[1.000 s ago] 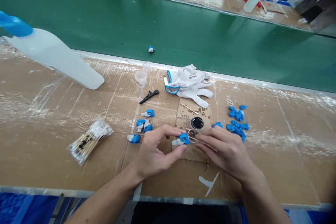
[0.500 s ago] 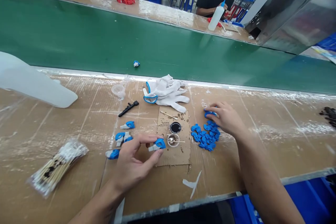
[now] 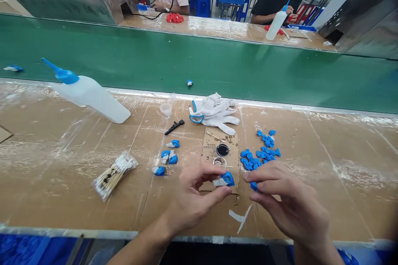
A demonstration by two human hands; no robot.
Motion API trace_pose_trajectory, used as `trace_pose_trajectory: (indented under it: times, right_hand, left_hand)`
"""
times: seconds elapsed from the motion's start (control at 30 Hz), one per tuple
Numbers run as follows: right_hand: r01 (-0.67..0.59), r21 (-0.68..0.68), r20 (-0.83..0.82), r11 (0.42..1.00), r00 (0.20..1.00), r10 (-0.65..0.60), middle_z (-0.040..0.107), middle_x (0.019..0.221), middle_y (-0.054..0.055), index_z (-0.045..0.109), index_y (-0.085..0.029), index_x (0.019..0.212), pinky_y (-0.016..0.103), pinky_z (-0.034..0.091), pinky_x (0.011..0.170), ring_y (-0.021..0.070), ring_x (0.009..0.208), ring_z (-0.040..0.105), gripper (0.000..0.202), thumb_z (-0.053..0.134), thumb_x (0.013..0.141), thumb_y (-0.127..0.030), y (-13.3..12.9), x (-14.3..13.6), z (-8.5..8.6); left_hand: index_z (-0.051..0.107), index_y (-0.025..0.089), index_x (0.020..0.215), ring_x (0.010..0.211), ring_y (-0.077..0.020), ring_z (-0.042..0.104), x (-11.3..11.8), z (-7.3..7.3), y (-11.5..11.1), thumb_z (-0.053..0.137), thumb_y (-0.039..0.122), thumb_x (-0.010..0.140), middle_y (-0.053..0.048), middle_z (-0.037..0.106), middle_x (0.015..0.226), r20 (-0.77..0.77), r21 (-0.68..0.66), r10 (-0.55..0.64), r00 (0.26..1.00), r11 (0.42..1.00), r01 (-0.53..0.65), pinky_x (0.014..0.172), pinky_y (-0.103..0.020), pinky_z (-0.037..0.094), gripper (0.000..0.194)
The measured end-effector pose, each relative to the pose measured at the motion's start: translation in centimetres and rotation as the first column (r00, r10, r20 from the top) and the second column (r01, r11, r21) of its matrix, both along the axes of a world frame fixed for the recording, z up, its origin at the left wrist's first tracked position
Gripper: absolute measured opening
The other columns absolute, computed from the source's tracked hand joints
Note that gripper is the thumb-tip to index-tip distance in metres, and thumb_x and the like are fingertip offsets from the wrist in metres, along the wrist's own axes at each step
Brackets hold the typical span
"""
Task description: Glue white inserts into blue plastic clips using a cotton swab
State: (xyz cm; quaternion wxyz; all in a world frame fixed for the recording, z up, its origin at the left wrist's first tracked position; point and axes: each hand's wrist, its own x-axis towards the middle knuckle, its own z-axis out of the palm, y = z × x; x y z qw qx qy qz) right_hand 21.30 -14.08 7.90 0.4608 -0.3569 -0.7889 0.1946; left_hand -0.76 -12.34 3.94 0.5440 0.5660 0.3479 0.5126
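Between thumb and fingers, my left hand grips a small blue-and-white plastic part with a round opening in its blue end. My right hand, close by on the right, pinches a small blue plastic piece, partly covered by the fingers. Just beyond it lies a loose pile of blue pieces. Behind my left hand is a cardboard square carrying a cup of dark liquid and a clear cup, partly hidden. Several blue-and-white parts lie to the left.
White gloves, a black tool, bagged cotton swabs and a white squeeze bottle lie on the cardboard-covered table. Past its far edge runs a green belt with small parts on it. Two people sit across.
My right hand has come back from the blue pile toward my left hand with a blue piece. The pile is more spread out. The view has shifted left.
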Motion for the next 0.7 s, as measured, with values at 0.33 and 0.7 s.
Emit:
trace_pose_trajectory:
  times: [0.33, 0.7]
  right_hand:
    - [-0.134, 0.138, 0.208, 0.981, 0.973, 0.103, 0.072, 0.103, 0.012, 0.070, -0.010, 0.105, 0.033, 0.053, 0.071, 0.0188, 0.086, 0.065, 0.009, 0.068, 0.097, -0.005, 0.2, -0.6, -0.4]
    - [-0.145, -0.117, -0.142, 0.982, 0.981, 0.128, 0.052, 0.093, 0.002, 0.075, -0.029, 0.117, 0.026, 0.053, 0.065, 0.0140, 0.082, 0.058, 0.019, 0.070, 0.100, -0.021, -1.1, -1.3, -2.2]
  left_hand:
    - [0.081, 0.021, 0.112, 0.096, -0.0222, 0.080, 0.3, 1.0, -1.3, 0.087, 0.021, 0.081, -0.009, 0.082, 0.106, 0.246, -0.334, -0.219, 0.944, 0.895, 0.295, 0.087, -0.031, 0.067, 0.032]
    - [0.084, 0.025, 0.087, 0.093, -0.0164, 0.081, 1.2, 2.1, -2.4, 0.090, 0.003, 0.071, -0.003, 0.085, 0.101, 0.228, -0.176, -0.091, 0.969, 0.975, 0.133, 0.083, -0.018, 0.064, 0.028]
